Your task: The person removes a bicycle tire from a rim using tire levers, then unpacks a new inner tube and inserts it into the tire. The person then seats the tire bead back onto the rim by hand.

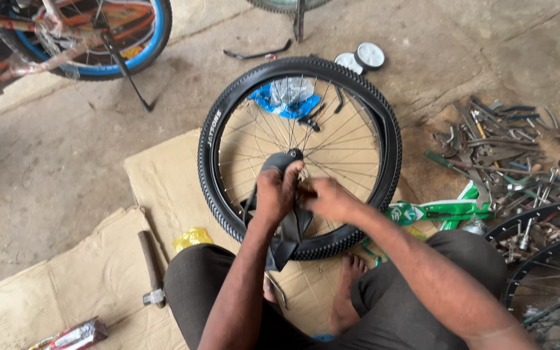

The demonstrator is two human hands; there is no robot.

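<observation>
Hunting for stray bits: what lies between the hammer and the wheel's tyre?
In the head view, a crumpled yellow wrapper lies on cardboard between hammer and tyre.

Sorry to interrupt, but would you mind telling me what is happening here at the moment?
A person sits on flattened cardboard with a black-tyred spoked bicycle wheel lying flat in front of them. The left hand grips a limp black rubber inner tube near the hub, while the right hand works beside it. A wooden-handled hammer lies left, and a pile of metal tools right.
</observation>
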